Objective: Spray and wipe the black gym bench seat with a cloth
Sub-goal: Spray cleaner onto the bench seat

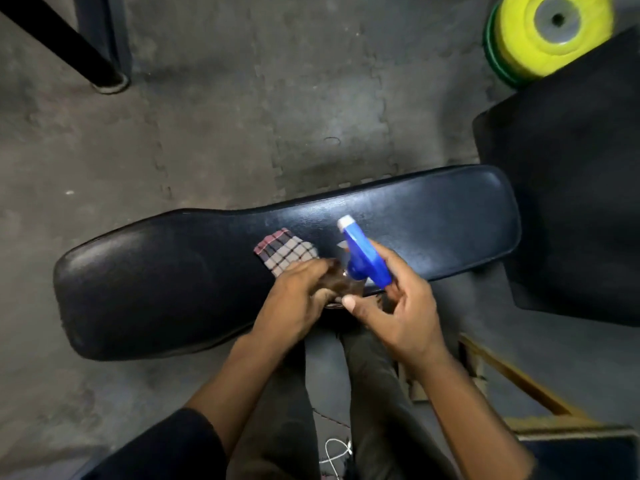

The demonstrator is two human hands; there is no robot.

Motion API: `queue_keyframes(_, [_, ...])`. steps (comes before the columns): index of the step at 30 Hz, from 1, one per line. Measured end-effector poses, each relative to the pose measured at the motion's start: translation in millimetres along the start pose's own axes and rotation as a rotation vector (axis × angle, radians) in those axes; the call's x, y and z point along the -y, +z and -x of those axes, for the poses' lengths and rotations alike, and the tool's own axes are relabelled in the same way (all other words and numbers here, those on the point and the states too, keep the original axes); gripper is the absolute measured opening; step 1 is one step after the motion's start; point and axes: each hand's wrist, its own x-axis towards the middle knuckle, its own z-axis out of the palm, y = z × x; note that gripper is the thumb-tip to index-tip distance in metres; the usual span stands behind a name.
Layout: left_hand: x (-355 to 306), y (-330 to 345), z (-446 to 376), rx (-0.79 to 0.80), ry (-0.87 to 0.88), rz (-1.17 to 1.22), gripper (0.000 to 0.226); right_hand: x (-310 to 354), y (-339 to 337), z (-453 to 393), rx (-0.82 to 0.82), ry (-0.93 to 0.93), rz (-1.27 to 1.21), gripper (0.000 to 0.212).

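**Blue sprayer over the black seat**

Blue-topped spray bottle [363, 261] sits gripped in the right hand [398, 313], fingers curled round it. Left hand [298, 299] presses the checked cloth [285, 251] onto the bench seat [173, 271] at centre frame. Yellow weight plate [550, 32] upper right.
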Motion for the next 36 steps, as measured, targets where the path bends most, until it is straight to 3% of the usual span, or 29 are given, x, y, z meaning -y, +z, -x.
queue_keyframes(4, [-26.0,28.5,-30.1,0.165,0.186,-0.008,0.046,0.9,-35.5,-8.3,-0.135,0.014,0.108,0.063])
queue_keyframes(8, [-39.3,54.8,-55.9,0.256,0.151,0.028,0.040,-14.9,-63.5,-18.7,-0.271,0.098,0.009,0.018])
queue_keyframes(10, [-41.9,65.1,-70.7,0.293,0.148,-0.028,0.049,-29.1,-76.2,-23.3,-0.359,0.102,0.001,0.011])
queue_keyframes(13, [-39.6,77.2,-103.8,0.322,0.255,-0.337,0.063,-60.3,-98.1,-33.3,-0.583,0.175,-0.050,0.013])
queue_keyframes(16, [-29.2,89.8,-142.2,0.169,0.284,-0.521,0.053,-87.4,-117.4,-48.6,-0.745,0.363,-0.145,0.028])
queue_keyframes(19, [-5.0,160.2,-212.4,0.152,0.322,-0.617,0.054,-164.0,-157.3,-70.5,-0.820,0.548,-0.207,0.037])
queue_keyframes(22, [3.1,200.4,-254.6,0.197,0.329,-0.678,0.061,-198.6,-167.9,-83.3,-0.824,0.641,-0.110,0.044])
queue_keyframes(28, [15.0,194.2,-252.0,-0.039,0.389,-0.782,0.066,-183.1,-168.2,-77.4,-0.936,0.543,0.224,0.051])
queue_keyframes(31, [11.4,201.8,-247.9,-0.049,0.414,-0.754,0.066,-180.7,-182.1,-70.6,-1.016,0.543,0.351,0.061])
queue_keyframes(36, [22.4,193.0,-256.1,-0.063,0.404,-0.798,0.066,-183.4,-165.7,-76.9,-0.887,0.358,0.354,0.045])
